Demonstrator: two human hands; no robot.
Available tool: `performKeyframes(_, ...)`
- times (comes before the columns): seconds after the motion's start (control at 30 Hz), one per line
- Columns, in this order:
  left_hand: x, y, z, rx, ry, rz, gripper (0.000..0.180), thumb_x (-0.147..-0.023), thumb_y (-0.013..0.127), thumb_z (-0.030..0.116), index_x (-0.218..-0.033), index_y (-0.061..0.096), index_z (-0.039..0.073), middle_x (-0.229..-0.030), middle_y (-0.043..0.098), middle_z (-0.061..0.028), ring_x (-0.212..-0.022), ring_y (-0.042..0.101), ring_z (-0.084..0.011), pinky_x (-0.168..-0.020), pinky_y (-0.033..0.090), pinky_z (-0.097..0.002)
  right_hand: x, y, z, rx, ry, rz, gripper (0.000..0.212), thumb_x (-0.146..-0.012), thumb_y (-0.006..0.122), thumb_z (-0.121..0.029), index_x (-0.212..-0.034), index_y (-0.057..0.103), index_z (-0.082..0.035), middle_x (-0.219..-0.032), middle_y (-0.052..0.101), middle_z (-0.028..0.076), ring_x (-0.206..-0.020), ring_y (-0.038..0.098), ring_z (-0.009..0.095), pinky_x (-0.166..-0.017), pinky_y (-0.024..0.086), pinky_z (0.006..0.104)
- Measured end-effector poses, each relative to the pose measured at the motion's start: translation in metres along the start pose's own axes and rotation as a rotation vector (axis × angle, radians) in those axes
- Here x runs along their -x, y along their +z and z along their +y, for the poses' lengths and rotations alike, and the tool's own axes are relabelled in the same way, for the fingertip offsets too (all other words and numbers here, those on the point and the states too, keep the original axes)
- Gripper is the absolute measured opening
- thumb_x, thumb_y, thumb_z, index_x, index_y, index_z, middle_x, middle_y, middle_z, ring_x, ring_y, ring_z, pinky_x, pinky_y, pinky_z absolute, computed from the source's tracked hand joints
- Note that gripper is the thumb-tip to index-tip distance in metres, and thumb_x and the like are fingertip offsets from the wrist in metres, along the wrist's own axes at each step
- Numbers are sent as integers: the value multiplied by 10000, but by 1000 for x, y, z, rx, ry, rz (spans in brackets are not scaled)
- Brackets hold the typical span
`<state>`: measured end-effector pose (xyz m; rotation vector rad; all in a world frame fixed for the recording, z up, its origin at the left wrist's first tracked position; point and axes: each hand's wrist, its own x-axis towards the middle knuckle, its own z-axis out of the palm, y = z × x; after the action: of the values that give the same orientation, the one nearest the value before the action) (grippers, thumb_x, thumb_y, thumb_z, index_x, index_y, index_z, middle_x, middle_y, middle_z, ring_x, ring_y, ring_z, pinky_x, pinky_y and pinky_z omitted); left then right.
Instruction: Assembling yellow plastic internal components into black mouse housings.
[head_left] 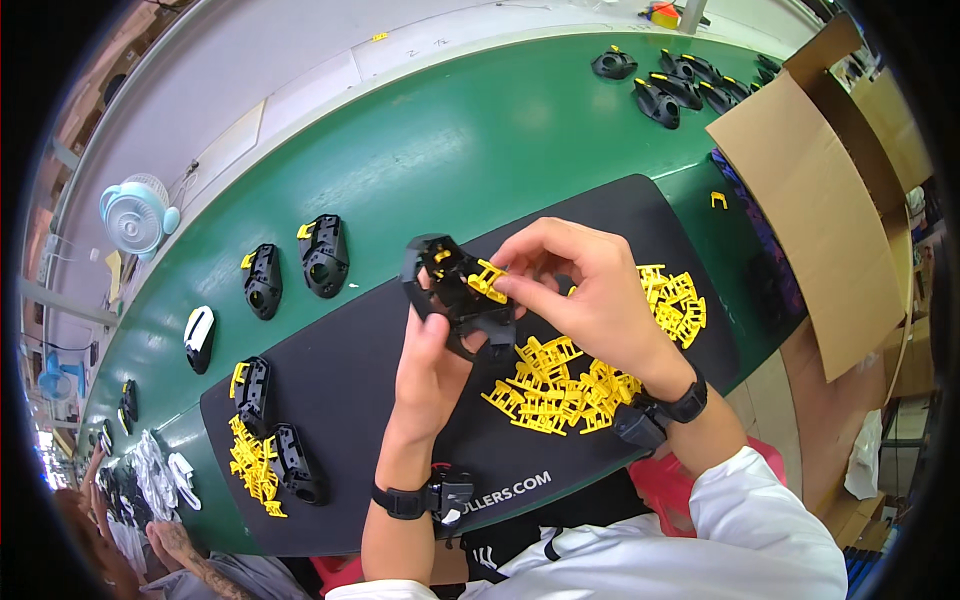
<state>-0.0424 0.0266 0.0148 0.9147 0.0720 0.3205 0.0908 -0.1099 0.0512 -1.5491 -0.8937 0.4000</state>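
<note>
**Gently now: square the yellow clip [487,281] to its seat before any pressure**

The left hand [425,378] is wrapped around a black shell [468,312], raised over the dark mat [340,365], its thumb over the near left rim; the other fingers are mostly hidden behind. The shell is tilted, so its hollow side shows. The right hand [590,290] is closed to a narrow pinch, thumb and index finger on the yellow clip at the right side of that hollow. Whether the clip touches the shell yet, I cannot tell.

The step in hand looks like fitting the clip to the shell. To do it well, I would brace the shell firmly from behind, so that it cannot roll when pushed, and hold the left thumb clear of the clip's path. Turn the hollow toward the light and check which way the clip's legs face; a reversed or skewed piece would probably bind. Offer it up straight, then press evenly with the thumb, since the slim legs could bend under a sideways shove. More yellow shows deeper in the shell, so avoid knocking it.

Mind the right wrist as well: its strapped device [640,426] hangs beside the near right pile of clips [560,385] and might sweep some aside. For comparison, a shell [323,258] on the green table [430,125], at the far left, carries a yellow piece at its far end.
</note>
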Motion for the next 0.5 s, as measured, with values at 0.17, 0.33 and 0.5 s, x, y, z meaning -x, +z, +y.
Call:
performKeyframes(0.17,1,-6,-10,-203,74,3,770,-966,685,398,-1541,280,84,-1444,493,-93,-1325,506,-213,-1069,444,-424,0,4,5,120,-208,100,131,-842,741,-21,-962,689,-21,-811,682,65,-700,663,140,-592,476,266)
performKeyframes(0.33,0,-8,-15,-160,68,12,690,-956,713,222,-1465,273,70,-1365,512,-102,-1285,524,-204,-1062,470,-409,0,3,4,180,-183,93,128,-837,738,-27,-956,692,-31,-805,682,55,-707,662,148,-594,477,275)
performKeyframes(0.5,-1,-2,-16,-139,76,-20,672,-936,741,208,-1421,297,68,-1362,506,-103,-1286,524,-210,-1056,501,-424,-1,3,2,362,-285,111,115,-835,735,-21,-943,705,-47,-795,666,57,-728,681,175,-602,503,293)
